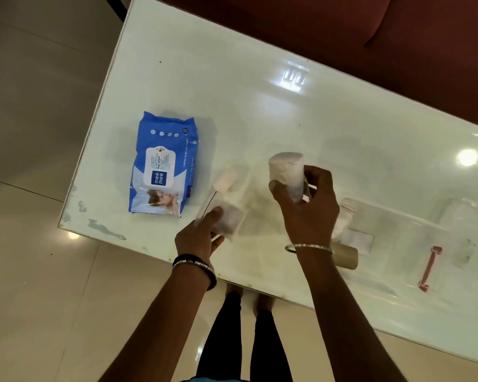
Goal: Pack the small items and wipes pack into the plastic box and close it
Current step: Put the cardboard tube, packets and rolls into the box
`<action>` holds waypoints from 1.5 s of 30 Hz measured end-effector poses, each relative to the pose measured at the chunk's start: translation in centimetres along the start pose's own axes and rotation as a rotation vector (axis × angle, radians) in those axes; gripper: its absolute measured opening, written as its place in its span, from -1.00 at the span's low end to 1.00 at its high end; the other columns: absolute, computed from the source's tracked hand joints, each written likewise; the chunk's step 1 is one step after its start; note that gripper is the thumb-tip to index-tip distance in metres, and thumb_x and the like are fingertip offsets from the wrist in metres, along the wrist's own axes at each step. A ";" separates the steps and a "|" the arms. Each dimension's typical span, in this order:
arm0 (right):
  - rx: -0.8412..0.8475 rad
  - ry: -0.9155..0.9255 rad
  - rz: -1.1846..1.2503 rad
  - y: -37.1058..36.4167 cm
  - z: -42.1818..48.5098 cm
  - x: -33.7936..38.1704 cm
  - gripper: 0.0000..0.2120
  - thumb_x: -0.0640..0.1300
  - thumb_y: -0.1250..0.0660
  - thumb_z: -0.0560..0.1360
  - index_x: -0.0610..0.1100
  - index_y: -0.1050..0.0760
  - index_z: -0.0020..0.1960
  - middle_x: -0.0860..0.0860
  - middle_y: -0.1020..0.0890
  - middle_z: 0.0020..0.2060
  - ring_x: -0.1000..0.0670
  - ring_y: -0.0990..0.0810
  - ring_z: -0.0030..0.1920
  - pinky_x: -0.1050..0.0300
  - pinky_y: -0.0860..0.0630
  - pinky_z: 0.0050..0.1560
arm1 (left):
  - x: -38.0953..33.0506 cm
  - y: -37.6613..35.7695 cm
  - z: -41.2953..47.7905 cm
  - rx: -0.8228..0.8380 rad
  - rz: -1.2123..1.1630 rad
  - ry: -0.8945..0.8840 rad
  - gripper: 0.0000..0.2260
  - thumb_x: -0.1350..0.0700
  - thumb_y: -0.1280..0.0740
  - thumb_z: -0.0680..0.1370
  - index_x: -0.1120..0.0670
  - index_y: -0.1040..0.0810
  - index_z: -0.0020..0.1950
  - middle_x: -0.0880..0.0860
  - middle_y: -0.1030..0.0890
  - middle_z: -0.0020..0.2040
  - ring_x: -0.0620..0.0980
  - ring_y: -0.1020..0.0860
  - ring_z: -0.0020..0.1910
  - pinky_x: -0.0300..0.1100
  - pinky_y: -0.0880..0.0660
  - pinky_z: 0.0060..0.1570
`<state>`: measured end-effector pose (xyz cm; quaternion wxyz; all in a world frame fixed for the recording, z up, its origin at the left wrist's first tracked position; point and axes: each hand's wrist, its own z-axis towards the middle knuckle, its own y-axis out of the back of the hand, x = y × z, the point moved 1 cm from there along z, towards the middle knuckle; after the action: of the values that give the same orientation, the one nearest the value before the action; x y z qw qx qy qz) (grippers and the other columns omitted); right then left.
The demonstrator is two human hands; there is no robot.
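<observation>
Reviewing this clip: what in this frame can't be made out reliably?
- Contents of the zip bag under the left hand: head view, blurred and partly covered by fingers.
- Yellowish item behind the white roll in the right hand: mostly hidden by roll and fingers.
- Clear plastic box, red latch: transparent, glare; lid state and contents unclear.
- Fine print on the wipes pack: too small.

The table (pixel 260 106) had a glossy, glass-smooth white top that mirrored the lights, chipped and rough along its near edge. The wipes pack (pixel 163 164) was shiny blue plastic film. The box (pixel 398 238) looked like clear, glossy plastic. A matt brown cardboard tube (pixel 345 256) lay beside it. The bangles (pixel 309 247) looked metallic. The floor (pixel 39 106) was polished tile.
</observation>
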<state>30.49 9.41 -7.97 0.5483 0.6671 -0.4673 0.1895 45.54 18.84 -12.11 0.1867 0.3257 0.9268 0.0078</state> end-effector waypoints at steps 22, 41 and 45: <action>-0.043 -0.535 -0.109 13.3 3.7 -13.6 -0.44 0.13 -0.60 0.25 -0.14 -0.65 0.14 -0.07 -0.71 0.03 -0.11 -0.66 0.07 0.12 -0.50 0.05 | 5.1 -9.8 -9.4 0.463 0.363 -0.503 -0.87 0.10 -0.56 0.34 0.03 -0.69 -0.15 0.06 -0.72 -0.18 0.04 -0.69 -0.09 -0.04 -0.65 -0.18; 0.345 -0.424 0.312 20.3 0.5 -12.9 -0.60 0.20 -0.44 0.40 -0.10 -0.69 0.02 -0.07 -0.75 -0.06 -0.07 -0.72 0.02 -0.06 -0.63 0.16 | 11.0 -15.5 -12.3 0.279 0.889 -0.742 -0.69 -0.06 -0.51 0.38 0.15 -0.63 -0.07 0.05 -0.66 -0.32 0.09 -0.66 -0.28 0.03 -0.63 -0.16; 0.376 -0.240 -0.013 21.0 -0.6 -12.9 -0.66 0.05 -0.55 0.36 -0.05 -0.64 0.08 0.07 -0.74 -0.10 0.05 -0.73 -0.09 0.29 -0.60 -0.11 | 12.5 -16.9 -12.8 0.399 0.926 -0.681 -0.75 0.06 -0.40 0.51 0.14 -0.61 0.13 0.04 -0.68 -0.24 0.07 -0.67 -0.16 -0.02 -0.62 -0.06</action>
<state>6.90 16.07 -6.00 0.3558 0.7783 -0.4815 0.1892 21.93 14.48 -6.75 0.3855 0.7078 0.5607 -0.1901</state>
